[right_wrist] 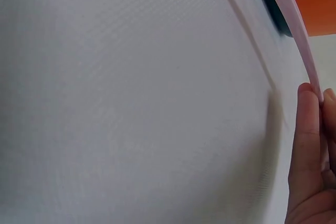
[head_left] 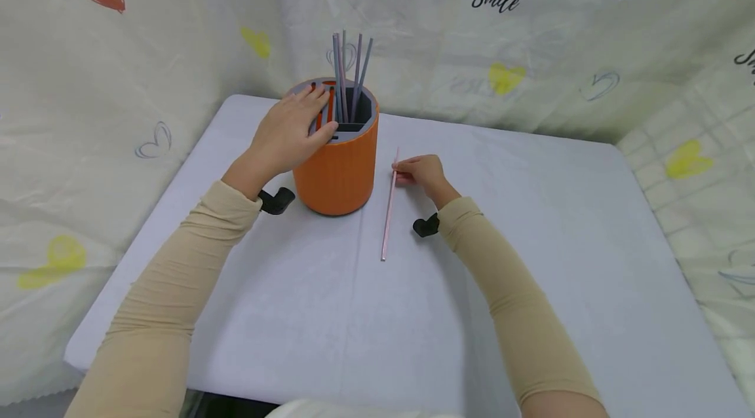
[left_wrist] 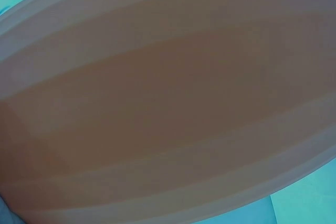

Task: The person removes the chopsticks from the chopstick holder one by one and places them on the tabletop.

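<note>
An orange round holder (head_left: 335, 175) with a grey divided top stands at the back of the table. My left hand (head_left: 289, 133) lies over the left of its top, fingers extended and thumb toward the front. Several thin grey and pinkish sticks (head_left: 357, 71) stand in the holder's right compartment. To the right of the holder, my right hand (head_left: 421, 172) pinches a thin pink straw-like stick (head_left: 388, 221) near its far end; its near end points toward me. In the right wrist view the pink stick (right_wrist: 294, 17) runs up from between thumb and fingers. A blurred close surface fills most of the left wrist view.
A white cloth covers the table (head_left: 560, 261). Behind it hangs a pale curtain (head_left: 413, 25) printed with hearts and "Smile". A black wrist mount (head_left: 276, 200) is on the left wrist, beside the holder; another mount (head_left: 426, 227) is on the right wrist.
</note>
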Motion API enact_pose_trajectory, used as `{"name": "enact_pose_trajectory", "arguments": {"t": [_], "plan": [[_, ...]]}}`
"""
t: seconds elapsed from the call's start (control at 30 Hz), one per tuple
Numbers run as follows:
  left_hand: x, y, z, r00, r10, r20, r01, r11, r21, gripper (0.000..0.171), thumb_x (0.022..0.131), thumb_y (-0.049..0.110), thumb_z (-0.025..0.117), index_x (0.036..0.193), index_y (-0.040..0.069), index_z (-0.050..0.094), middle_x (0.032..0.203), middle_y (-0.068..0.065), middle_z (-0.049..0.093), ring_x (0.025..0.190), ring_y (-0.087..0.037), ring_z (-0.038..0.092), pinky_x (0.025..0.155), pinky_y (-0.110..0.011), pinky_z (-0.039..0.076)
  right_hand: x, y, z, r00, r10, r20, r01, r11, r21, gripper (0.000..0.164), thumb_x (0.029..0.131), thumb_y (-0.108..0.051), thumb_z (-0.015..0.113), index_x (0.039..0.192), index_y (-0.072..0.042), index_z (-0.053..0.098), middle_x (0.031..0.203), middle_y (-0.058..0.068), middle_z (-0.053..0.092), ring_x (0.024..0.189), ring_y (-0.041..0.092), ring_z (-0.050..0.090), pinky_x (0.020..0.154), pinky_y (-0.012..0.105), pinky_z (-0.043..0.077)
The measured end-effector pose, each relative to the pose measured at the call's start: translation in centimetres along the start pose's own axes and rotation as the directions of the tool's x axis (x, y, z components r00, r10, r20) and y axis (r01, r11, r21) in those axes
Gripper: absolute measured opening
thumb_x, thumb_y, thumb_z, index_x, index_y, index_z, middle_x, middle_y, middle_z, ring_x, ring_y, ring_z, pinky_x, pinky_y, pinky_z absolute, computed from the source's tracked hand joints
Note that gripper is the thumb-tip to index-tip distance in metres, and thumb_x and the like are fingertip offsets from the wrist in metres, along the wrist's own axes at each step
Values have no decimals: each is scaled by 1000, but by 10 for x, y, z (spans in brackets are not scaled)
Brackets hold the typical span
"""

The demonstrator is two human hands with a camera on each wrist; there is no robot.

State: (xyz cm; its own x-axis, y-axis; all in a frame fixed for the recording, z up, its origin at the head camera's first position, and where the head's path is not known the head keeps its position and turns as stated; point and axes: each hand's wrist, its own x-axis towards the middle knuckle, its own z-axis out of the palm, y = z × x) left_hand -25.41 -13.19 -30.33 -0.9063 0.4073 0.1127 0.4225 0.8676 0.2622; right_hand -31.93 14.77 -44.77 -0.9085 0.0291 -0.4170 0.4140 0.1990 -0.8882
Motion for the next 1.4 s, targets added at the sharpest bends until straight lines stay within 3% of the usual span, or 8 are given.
{"name": "enact_pose_trajectory", "arguments": {"t": [0.17, 0.37, 0.6, 0.87, 1.0, 1.4], "plan": [[0, 1, 3, 1000, 0, 12, 0, 1000, -7, 67, 104, 45, 37, 158, 7, 25, 166, -11, 21, 156, -30, 13, 130, -43, 9, -4, 4, 1, 998, 63, -10, -62, 998, 17, 38, 86, -16, 78, 118, 3, 71, 59, -4, 70, 53, 4, 69, 60, 15, 56], [2, 0, 2, 1000, 6, 0, -6, 1000, -5, 67, 104, 46, 36, 158, 8, 24, 166, -9, 21, 156, -29, 13, 130, -43, 9, -8, -1, 2, 994, 106, -21, -104, 991, 89, 28, 83, -14, 80, 104, 0, 69, 60, -1, 70, 52, 7, 69, 61, 21, 60], [1, 0, -2, 1000, 2, -7, -2, 1000, -10, 67, 104, 45, 36, 158, 8, 25, 166, -10, 21, 156, -29, 13, 130, -44, 10, -3, -4, 3, 989, 140, -49, -137, 989, 62, 28, 83, -13, 81, 103, 0, 67, 59, 0, 69, 51, 9, 68, 58, 21, 60], [4, 3, -2, 1000, 12, -9, -13, 1000, -9, 67, 104, 45, 37, 158, 7, 26, 166, -11, 22, 156, -30, 14, 130, -44, 10, -2, -2, 0, 993, 93, -72, -98, 993, -70, 27, 84, -12, 79, 103, 6, 72, 52, 0, 66, 45, 7, 65, 50, 19, 56], [6, 4, -1, 1000, 17, -7, -17, 1000, -16, 67, 104, 45, 37, 158, 7, 26, 166, -10, 22, 156, -29, 14, 129, -44, 10, -5, -4, -7, 994, 81, -73, -87, 992, -87, 28, 85, -14, 79, 103, 6, 72, 53, 0, 67, 46, 7, 66, 51, 19, 57], [0, 2, -1, 1000, 6, 3, -6, 1000, -4, 67, 104, 44, 36, 157, 6, 26, 166, -12, 21, 156, -31, 14, 129, -44, 11, -28, -54, -20, 991, -131, -3, 130, 989, 71, 32, 90, -7, 72, 117, 9, 69, 71, -3, 73, 66, 9, 73, 71, 24, 62]]}}
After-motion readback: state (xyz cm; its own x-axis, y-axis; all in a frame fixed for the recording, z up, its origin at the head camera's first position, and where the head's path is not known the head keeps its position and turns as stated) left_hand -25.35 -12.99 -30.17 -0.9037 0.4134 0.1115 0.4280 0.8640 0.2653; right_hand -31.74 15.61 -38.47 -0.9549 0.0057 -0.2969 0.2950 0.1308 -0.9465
